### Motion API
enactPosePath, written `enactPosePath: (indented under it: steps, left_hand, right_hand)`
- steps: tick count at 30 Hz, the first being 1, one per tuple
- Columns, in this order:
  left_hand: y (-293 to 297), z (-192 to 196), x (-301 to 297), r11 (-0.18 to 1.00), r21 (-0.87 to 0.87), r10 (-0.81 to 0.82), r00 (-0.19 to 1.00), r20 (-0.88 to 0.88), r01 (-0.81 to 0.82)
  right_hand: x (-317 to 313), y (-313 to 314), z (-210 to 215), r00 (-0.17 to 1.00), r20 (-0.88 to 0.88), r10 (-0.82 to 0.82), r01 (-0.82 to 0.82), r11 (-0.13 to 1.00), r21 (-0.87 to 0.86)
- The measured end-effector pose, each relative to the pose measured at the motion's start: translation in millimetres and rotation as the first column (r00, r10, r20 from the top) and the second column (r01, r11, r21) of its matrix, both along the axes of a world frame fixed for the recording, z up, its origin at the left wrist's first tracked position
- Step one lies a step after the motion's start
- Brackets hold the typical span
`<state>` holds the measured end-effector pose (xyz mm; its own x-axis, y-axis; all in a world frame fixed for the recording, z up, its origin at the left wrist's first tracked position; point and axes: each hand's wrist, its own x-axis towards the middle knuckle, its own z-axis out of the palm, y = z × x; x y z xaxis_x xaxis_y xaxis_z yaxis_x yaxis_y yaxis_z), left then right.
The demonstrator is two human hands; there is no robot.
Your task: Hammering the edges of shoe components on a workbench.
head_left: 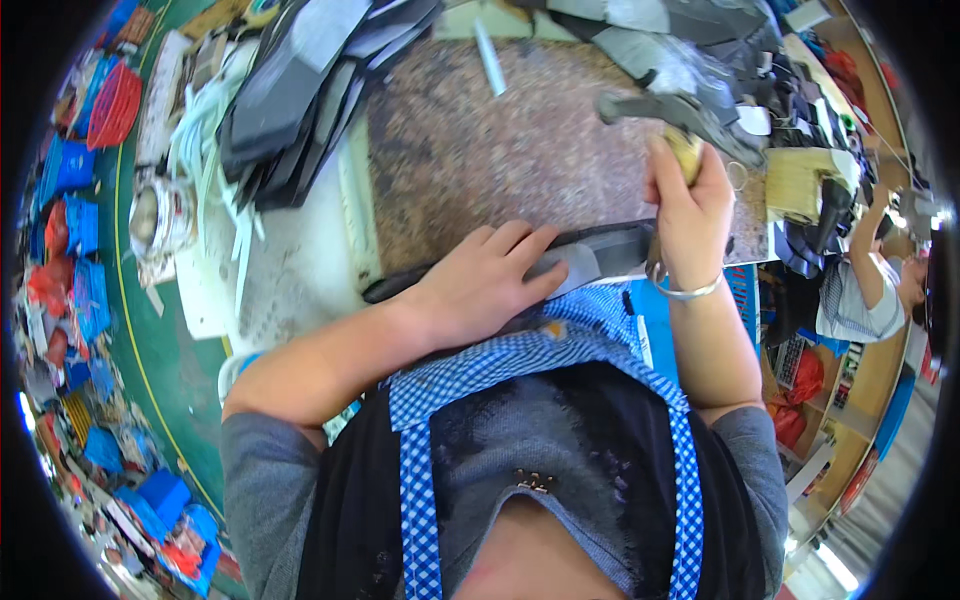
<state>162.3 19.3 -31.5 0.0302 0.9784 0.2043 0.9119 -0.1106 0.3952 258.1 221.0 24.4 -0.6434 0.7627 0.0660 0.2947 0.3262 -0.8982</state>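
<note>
My right hand is closed round the handle of a hammer, whose long dark head is raised over the right side of a worn, speckled brown board. Part of a yellowish handle shows above the fingers. Along the board's near edge lies a long black and grey sheet-like piece, perhaps leather. My left hand rests on it with spread fingers, the thumb near its front edge. The hand and apron hide part of the piece.
Dark cut pieces are stacked at the back left and back right. Pale strips hang beside a white can. A pale blue stick-like tool lies on the board. Another person is at far right.
</note>
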Motion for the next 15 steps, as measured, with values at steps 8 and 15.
enactPosePath:
  steps: [8,15]
  left_hand:
    - [-8.3,44.7,-194.8,0.573,0.365,0.738,0.269,-0.618,-0.734]
    - [90.4,85.1,-177.1,0.623,0.478,0.782,0.480,-0.398,-0.619]
  right_hand:
    - [75.2,91.6,-25.3,0.913,-0.282,-0.296,0.251,0.950,-0.185]
    - [89.8,112.0,-38.0,0.960,-0.017,-0.281,0.280,0.952,0.127]
